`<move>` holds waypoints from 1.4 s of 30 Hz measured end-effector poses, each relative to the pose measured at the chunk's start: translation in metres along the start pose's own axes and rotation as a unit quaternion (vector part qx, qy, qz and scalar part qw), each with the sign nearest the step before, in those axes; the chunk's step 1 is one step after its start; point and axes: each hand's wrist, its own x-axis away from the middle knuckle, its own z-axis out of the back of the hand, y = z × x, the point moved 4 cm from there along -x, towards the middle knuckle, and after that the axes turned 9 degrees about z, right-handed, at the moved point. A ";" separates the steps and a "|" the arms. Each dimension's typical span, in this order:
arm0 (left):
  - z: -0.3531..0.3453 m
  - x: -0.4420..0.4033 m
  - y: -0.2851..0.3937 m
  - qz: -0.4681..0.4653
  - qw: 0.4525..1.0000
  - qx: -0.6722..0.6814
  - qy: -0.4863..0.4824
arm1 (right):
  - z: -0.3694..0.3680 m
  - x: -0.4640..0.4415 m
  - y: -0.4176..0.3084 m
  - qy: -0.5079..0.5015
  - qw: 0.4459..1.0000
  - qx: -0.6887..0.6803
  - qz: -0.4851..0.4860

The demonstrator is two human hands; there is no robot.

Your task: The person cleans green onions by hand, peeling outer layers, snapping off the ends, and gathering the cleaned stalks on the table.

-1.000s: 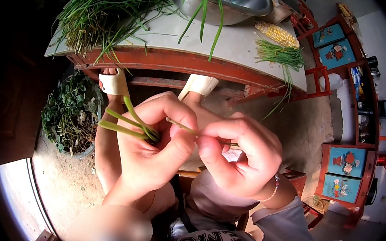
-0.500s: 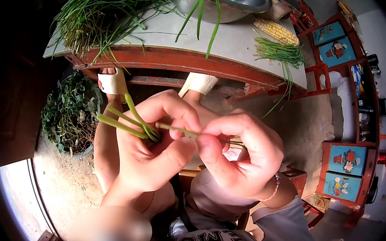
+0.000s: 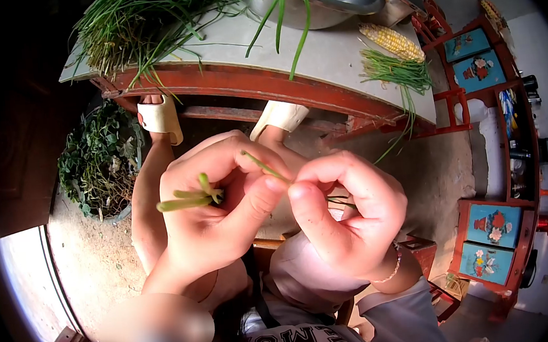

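Observation:
My left hand [image 3: 209, 204] is closed around a few thick green chive stalks [image 3: 187, 200], whose cut-looking ends stick out on the left between thumb and fingers. My right hand [image 3: 353, 210] pinches a thin chive stalk [image 3: 264, 165] between thumb and forefinger. Its free end slants up to the left, over the fingers of my left hand, and my left thumb lies close against it. Thin green blades show behind the right fingers. The rest of the left bunch is hidden in the palm.
Ahead is a table [image 3: 227, 53] bearing a heap of chives [image 3: 137, 28], a metal basin [image 3: 332, 5] with blades over its rim, a corn cob [image 3: 392, 42] and a small chive bundle [image 3: 397, 70]. A leafy potted plant [image 3: 99, 164] stands left, painted cabinets [image 3: 491, 226] right.
The thin stalk has tilted, its left end now raised and exposed. The stalks in my left hand have turned and stick out less. My right hand has shifted slightly right.

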 end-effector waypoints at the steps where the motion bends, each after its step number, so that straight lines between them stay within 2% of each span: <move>1: -0.001 0.000 0.000 -0.007 1.000 -0.009 -0.002 | -0.001 0.000 0.000 0.005 1.000 -0.006 0.001; 5: -0.005 -0.001 -0.001 -0.018 1.000 0.024 -0.010 | 0.001 0.001 0.000 0.001 1.000 -0.006 0.007; 7: -0.007 0.001 -0.006 0.058 0.990 0.123 -0.035 | 0.000 0.001 0.000 0.002 1.000 -0.011 0.007; 19: -0.006 0.001 -0.008 0.044 0.997 0.049 -0.027 | -0.001 0.002 0.000 0.016 1.000 -0.019 0.004; 26: -0.005 -0.001 -0.008 0.071 0.994 0.069 -0.049 | 0.000 0.002 0.002 0.008 1.000 -0.011 -0.015; 29: -0.003 0.000 -0.011 0.104 0.987 0.118 -0.042 | -0.001 0.002 0.001 -0.002 1.000 -0.010 -0.010; 36: 0.005 -0.004 -0.010 0.059 0.991 0.120 -0.019 | -0.002 0.002 -0.002 -0.002 1.000 -0.025 -0.003; 38: 0.008 -0.004 -0.008 0.087 0.989 0.115 0.012 | -0.003 0.005 0.001 0.015 0.996 -0.056 -0.063; 42: 0.019 -0.006 -0.012 0.067 0.989 0.122 0.044 | -0.001 0.004 -0.001 0.016 0.997 -0.054 -0.043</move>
